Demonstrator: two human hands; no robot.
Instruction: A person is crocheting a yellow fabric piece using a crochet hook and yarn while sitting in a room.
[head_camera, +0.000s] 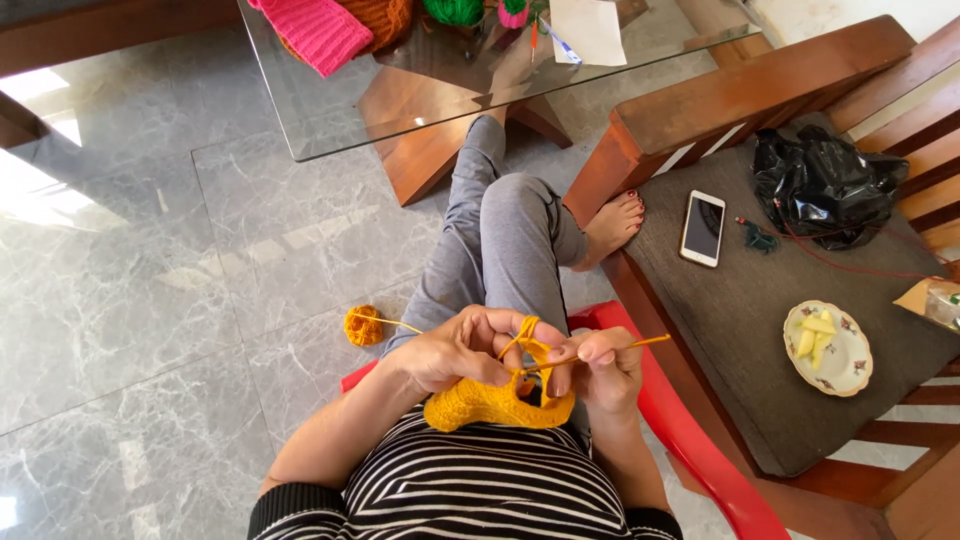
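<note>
Grey marble floor: broad bare expanse along the person's left side. Glass table on a wooden base: far side, beyond the outstretched leg, its near corner well apart from the hands; pink knitted piece and green yarn ball at its far edge. Wooden settee with dark cushion: to the person's right, its arm rail running close beside the knee, one foot resting at the cushion's near left edge. Red plastic chair: under the person, its rim just beside the settee's front edge, so room on the right is tight. Black plastic bag: far right corner of the cushion. Patterned plate with pale yellow pieces: right edge of the cushion. White phone: left-centre of the cushion, near the foot. Yellow knitted piece: over the lap, against the striped top, hanging directly below both hands and touching them. Left hand: fingers curled closed on the piece's upper edge, a strand looped over them. Right hand: pinched shut around a thin yellow knitting needle, whose free end points toward the settee. Yellow yarn ball: on the floor left of the knee, its strand running to the left hand.
</note>
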